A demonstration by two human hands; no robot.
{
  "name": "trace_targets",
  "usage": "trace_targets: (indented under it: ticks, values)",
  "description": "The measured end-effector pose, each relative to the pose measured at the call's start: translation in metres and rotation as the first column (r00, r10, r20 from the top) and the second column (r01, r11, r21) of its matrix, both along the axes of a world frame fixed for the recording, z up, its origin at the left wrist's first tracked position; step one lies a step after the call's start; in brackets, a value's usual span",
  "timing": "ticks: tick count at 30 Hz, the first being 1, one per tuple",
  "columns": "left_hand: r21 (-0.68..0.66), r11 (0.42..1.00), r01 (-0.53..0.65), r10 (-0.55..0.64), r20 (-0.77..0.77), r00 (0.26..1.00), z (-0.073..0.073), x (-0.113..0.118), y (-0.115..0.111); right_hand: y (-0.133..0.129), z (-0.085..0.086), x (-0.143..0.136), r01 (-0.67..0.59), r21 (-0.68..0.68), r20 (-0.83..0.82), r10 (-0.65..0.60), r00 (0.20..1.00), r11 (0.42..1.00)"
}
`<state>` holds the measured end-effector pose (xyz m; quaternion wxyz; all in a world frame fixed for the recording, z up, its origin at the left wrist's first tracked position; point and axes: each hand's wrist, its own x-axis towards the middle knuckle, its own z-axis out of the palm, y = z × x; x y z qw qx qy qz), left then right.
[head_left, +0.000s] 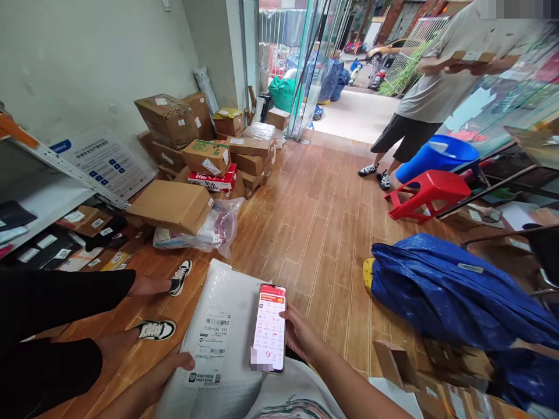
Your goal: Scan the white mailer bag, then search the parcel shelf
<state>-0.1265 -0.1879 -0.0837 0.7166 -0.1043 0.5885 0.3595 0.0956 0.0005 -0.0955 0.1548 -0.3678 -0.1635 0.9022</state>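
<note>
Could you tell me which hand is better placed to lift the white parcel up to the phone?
Probably the left hand: it already rests on the white parcel beside its label, while the right hand is occupied holding the phone.

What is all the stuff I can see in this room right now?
white padded parcel: one, white with a barcode label, on the lap
phone: one, red-and-white screen, beside the parcel
cardboard boxes: many, brown, stacked by the left wall
red stool: one, tipped on the floor
blue tub: one, behind the stool
blue bag: one, right floor
standing person: one, grey shirt, by the doorway
left hand: on the parcel
right hand: holding the phone
</note>
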Motion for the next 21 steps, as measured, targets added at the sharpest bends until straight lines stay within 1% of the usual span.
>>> trace_targets:
  ticks: [3, 8, 11, 13, 15, 21]
  values:
    - [0.000, 1.000, -0.005, 0.005, -0.015, 1.000, -0.002, 0.002, -0.002, -0.005, -0.003, -0.001, -0.024, 0.029, 0.028, 0.023, 0.999, 0.999]
    - [0.068, 0.998, -0.017, 0.021, -0.052, 0.998, -0.012, 0.003, -0.008, -0.009, -0.006, 0.003, -0.052, 0.047, 0.074, 0.048, 0.996, 0.998]
    - [0.084, 0.996, -0.031, 0.035, -0.047, 0.998, -0.018, 0.001, -0.015, -0.008, -0.003, 0.004, -0.052, 0.025, 0.051, 0.050, 0.997, 0.998]
    - [0.082, 0.996, -0.046, 0.050, -0.045, 0.998, -0.021, 0.001, -0.017, -0.007, 0.001, 0.004, -0.039, -0.006, 0.022, 0.039, 0.999, 0.999]
    - [0.088, 0.995, -0.048, 0.052, -0.046, 0.998, -0.021, 0.001, -0.017, -0.008, 0.008, 0.002, -0.043, -0.038, 0.027, 0.044, 0.999, 0.998]
    - [0.045, 0.997, -0.070, 0.073, -0.075, 0.995, -0.016, 0.004, -0.005, -0.022, 0.032, -0.016, -0.149, -0.116, 0.073, 0.158, 0.985, 0.982]
